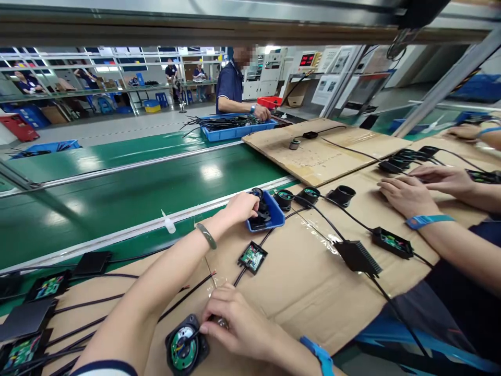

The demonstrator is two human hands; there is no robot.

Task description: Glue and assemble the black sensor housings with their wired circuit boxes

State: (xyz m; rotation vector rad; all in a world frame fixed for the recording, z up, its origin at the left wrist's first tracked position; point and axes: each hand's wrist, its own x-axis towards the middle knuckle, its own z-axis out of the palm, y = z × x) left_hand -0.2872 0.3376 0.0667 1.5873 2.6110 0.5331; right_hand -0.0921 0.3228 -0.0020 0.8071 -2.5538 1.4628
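Black parts [263,210] in the bin [277,208] lie partly behind the left hand [241,206].

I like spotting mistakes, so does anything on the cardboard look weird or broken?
Nothing looks plainly broken or spilled. One black cable left of the open square box looks odd: its reddish-tipped end lies loose on the cardboard, joined to nothing.
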